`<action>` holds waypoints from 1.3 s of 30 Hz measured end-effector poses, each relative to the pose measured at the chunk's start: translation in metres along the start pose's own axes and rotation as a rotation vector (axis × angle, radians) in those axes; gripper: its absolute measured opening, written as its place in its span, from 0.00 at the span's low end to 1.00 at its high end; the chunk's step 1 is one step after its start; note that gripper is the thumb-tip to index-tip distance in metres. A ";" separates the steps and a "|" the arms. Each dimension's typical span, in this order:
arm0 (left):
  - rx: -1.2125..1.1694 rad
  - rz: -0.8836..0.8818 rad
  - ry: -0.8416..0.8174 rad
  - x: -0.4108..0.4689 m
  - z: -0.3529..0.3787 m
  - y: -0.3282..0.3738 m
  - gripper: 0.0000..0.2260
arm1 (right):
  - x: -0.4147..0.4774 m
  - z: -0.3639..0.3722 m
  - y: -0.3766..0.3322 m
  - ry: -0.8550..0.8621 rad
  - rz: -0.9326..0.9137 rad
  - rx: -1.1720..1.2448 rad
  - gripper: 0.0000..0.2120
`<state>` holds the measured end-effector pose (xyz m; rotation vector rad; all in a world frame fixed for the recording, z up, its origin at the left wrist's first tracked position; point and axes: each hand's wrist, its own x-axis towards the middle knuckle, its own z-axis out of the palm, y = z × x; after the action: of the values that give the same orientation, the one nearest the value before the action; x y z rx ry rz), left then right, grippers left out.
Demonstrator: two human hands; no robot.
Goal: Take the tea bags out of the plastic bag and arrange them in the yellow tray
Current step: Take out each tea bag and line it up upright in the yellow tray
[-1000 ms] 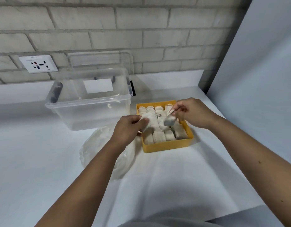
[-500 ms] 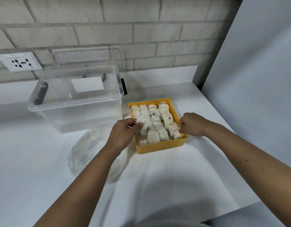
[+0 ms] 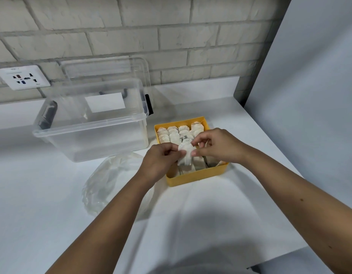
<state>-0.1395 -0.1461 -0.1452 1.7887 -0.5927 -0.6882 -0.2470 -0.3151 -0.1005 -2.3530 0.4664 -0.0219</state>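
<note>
A yellow tray (image 3: 197,176) sits on the white counter, packed with several rows of white tea bags (image 3: 172,133). Above its front half I hold one tea bag (image 3: 186,154) between both hands. My left hand (image 3: 161,161) pinches its left edge and my right hand (image 3: 214,147) pinches its top right corner. A crumpled clear plastic bag (image 3: 110,186) lies flat on the counter left of the tray, partly under my left forearm. I cannot see any tea bags inside it.
A clear plastic storage box (image 3: 88,125) with its lid (image 3: 104,70) leaning behind stands left of the tray, against the brick wall. A wall socket (image 3: 22,77) is at the far left. A grey panel (image 3: 309,95) rises along the counter's right edge.
My right hand left the tray's front right corner and came up to the tea bag in my left hand. Both hands now grip that bag above the tray.
</note>
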 end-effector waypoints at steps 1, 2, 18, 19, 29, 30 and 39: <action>-0.018 0.005 -0.009 0.000 0.002 0.003 0.06 | 0.001 0.002 -0.004 0.007 -0.007 -0.002 0.11; -0.032 0.011 -0.014 -0.001 0.003 0.005 0.06 | 0.002 0.002 -0.006 0.029 -0.014 -0.012 0.09; 0.046 0.022 0.164 -0.006 -0.019 -0.008 0.05 | 0.001 -0.003 0.029 -0.220 0.100 -0.382 0.10; 0.054 0.017 0.167 -0.007 -0.020 -0.009 0.04 | 0.003 0.000 0.029 -0.227 0.104 -0.403 0.08; 0.105 0.001 0.158 -0.005 -0.018 -0.016 0.04 | 0.022 0.022 0.033 -0.047 0.087 -0.769 0.12; 0.123 0.003 0.155 -0.005 -0.017 -0.017 0.04 | 0.022 0.023 0.033 -0.042 0.077 -0.768 0.11; 0.418 0.039 0.197 -0.002 -0.009 -0.018 0.23 | -0.007 -0.036 0.038 -0.219 0.161 -0.588 0.11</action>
<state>-0.1335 -0.1334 -0.1593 2.1949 -0.6692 -0.3696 -0.2708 -0.3616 -0.0987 -2.8311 0.6138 0.5063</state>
